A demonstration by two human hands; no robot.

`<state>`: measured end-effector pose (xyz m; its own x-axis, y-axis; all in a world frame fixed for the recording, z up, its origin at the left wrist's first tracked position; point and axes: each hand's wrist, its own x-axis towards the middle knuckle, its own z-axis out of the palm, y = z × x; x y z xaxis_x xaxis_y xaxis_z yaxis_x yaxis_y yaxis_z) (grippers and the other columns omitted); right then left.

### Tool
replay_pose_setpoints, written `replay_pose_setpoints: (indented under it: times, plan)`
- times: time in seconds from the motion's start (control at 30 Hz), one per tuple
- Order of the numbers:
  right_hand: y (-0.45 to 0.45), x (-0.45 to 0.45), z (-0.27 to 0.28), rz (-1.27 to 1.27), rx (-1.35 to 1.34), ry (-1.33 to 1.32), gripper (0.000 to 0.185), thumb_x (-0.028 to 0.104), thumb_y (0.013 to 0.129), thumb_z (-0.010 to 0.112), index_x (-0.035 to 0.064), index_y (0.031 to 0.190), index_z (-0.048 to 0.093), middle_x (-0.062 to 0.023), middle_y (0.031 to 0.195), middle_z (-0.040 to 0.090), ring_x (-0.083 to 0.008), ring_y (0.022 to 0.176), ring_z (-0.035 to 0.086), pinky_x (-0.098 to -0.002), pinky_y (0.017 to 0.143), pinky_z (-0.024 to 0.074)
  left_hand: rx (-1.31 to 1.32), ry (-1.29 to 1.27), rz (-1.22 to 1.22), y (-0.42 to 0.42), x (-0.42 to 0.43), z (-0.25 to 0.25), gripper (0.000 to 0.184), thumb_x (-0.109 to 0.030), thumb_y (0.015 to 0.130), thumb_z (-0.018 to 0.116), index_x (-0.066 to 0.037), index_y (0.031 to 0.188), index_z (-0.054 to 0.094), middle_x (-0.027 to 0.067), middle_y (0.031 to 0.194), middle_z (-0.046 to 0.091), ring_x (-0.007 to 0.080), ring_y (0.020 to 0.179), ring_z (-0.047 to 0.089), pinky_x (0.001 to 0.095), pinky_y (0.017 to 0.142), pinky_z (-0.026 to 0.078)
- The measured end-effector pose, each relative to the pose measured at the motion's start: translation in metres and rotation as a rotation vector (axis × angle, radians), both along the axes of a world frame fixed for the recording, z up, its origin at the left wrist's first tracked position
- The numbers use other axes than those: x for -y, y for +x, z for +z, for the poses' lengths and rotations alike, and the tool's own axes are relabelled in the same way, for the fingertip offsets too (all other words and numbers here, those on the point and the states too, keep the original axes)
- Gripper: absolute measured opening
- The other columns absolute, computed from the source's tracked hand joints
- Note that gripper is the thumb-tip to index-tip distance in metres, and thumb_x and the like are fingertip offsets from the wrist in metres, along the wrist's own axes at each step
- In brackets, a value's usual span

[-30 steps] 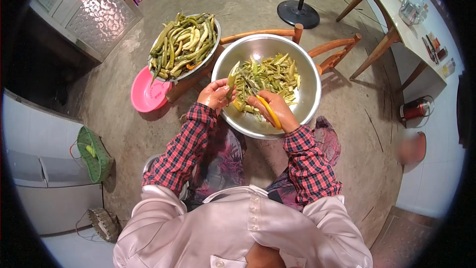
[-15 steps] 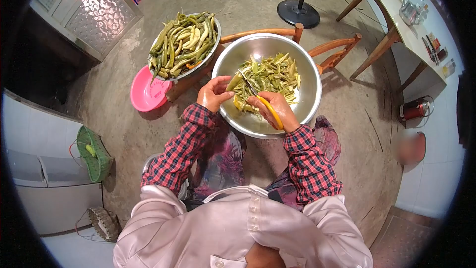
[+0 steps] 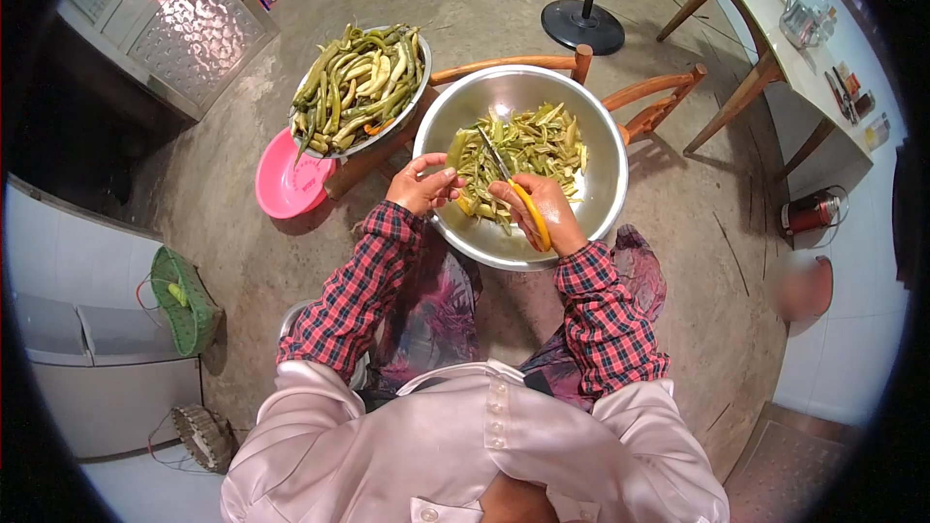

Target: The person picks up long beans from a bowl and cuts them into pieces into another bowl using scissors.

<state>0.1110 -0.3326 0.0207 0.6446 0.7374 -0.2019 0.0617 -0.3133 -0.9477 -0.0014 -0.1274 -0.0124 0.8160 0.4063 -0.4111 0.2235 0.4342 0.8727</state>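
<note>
My left hand (image 3: 422,184) pinches a long green pepper (image 3: 455,147) over the left side of a large steel basin (image 3: 608,160). Closed around the yellow handles of a pair of scissors (image 3: 534,211) is my right hand (image 3: 556,213). The scissor blades point up and left over the basin, just right of the pepper. Cut green pepper strips (image 3: 542,143) lie heaped in the basin. Up and to the left, a second metal basin (image 3: 427,68) is piled with whole green and yellowish peppers (image 3: 354,87).
A pink plastic basin (image 3: 276,179) sits below the pepper pile. Wooden chair backs (image 3: 668,97) rise behind the steel basin. Farther back is a black round stand base (image 3: 582,27). A table (image 3: 756,10) stands at right, a green basket (image 3: 189,315) at left.
My left hand has turned slightly, and the pepper in it now points more upright. The scissors have swung a little, their blades shifting slightly right and up.
</note>
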Motion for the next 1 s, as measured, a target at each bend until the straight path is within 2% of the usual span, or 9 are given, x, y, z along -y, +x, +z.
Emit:
replay_pose_setpoints:
  times: [0.07,0.17,0.27,0.47,0.57,0.67,0.87,0.97,1.0]
  plan:
    - [0.0,-0.003,-0.007,-0.009,-0.024,0.062,0.045,0.043,0.082,0.073,-0.0015,0.081,0.067,-0.0095,0.06,0.055,-0.0128,0.055,0.049,-0.0315,0.053,0.0418,-0.006,-0.092,0.049,0.002,-0.002,-0.003,0.038,-0.008,0.09,0.064,-0.005,0.125,0.05,0.0133,0.097,0.067,0.0141,0.071,0.062,0.0231,0.059,0.049]
    - [-0.002,-0.006,-0.023,0.028,0.184,0.15,0.033,0.032,0.086,0.073,0.0005,0.082,0.064,-0.0019,0.067,0.06,-0.0053,0.06,0.05,-0.0226,0.053,0.0403,0.023,-0.081,0.08,0.004,0.0,-0.002,0.039,-0.007,0.091,0.062,-0.004,0.128,0.049,0.0121,0.099,0.067,0.0134,0.073,0.061,0.0221,0.061,0.048]
    - [-0.002,-0.006,-0.026,0.064,0.231,0.013,0.034,0.032,0.084,0.074,0.0002,0.092,0.065,-0.0039,0.075,0.063,-0.0071,0.068,0.052,-0.0244,0.06,0.0431,0.102,-0.132,0.038,0.005,-0.002,-0.001,0.041,-0.007,0.092,0.06,-0.003,0.131,0.048,0.0101,0.103,0.066,0.0123,0.075,0.061,0.0218,0.067,0.049]
    - [-0.005,-0.004,-0.013,0.041,0.315,0.084,0.034,0.032,0.083,0.075,0.0011,0.094,0.065,-0.0054,0.071,0.06,-0.0073,0.066,0.051,-0.0249,0.059,0.0426,0.12,-0.017,-0.021,0.003,0.011,0.011,0.038,-0.006,0.092,0.06,-0.003,0.13,0.053,0.0084,0.103,0.067,0.0131,0.086,0.065,0.0224,0.073,0.051]
    - [-0.006,-0.003,-0.005,0.041,0.293,0.051,0.036,0.032,0.082,0.076,0.0007,0.095,0.065,-0.0042,0.07,0.058,-0.0073,0.065,0.049,-0.0247,0.058,0.0411,0.089,-0.113,-0.077,0.004,0.003,0.003,0.037,-0.006,0.092,0.061,-0.001,0.128,0.053,0.0079,0.102,0.067,0.0144,0.088,0.066,0.0232,0.073,0.052]
    - [-0.003,-0.006,-0.024,0.056,0.259,0.167,0.038,0.033,0.081,0.077,-0.0002,0.096,0.065,-0.0033,0.069,0.055,-0.0073,0.064,0.045,-0.0252,0.056,0.0393,0.043,-0.226,-0.157,0.003,0.004,0.01,0.035,-0.008,0.091,0.063,0.0,0.124,0.054,0.0079,0.101,0.067,0.0149,0.089,0.066,0.0235,0.073,0.052]
    - [-0.006,-0.005,-0.007,0.035,0.348,0.043,0.044,0.035,0.077,0.08,-0.0016,0.096,0.064,-0.0035,0.066,0.051,-0.0079,0.062,0.044,-0.0248,0.055,0.0376,0.031,-0.054,-0.001,0.005,0.012,0.013,0.029,-0.007,0.088,0.067,0.0,0.114,0.057,0.0087,0.098,0.068,0.017,0.086,0.068,0.0264,0.074,0.055]
    - [-0.011,-0.005,0.001,-0.01,0.523,0.054,0.051,0.039,0.073,0.082,-0.0009,0.098,0.064,-0.0071,0.068,0.054,-0.0143,0.062,0.051,-0.0284,0.058,0.042,0.073,-0.015,0.083,0.008,0.016,0.013,0.028,-0.004,0.086,0.069,0.002,0.111,0.057,0.01,0.096,0.068,0.0185,0.085,0.068,0.0273,0.073,0.057]
    - [-0.012,-0.006,-0.002,-0.024,0.556,0.045,0.055,0.044,0.071,0.081,0.0006,0.1,0.063,-0.0113,0.074,0.056,-0.022,0.069,0.054,-0.0339,0.061,0.0444,0.085,-0.004,0.099,0.008,0.017,0.015,0.028,-0.003,0.085,0.069,0.003,0.11,0.057,0.0104,0.096,0.068,0.019,0.085,0.068,0.0276,0.073,0.057]
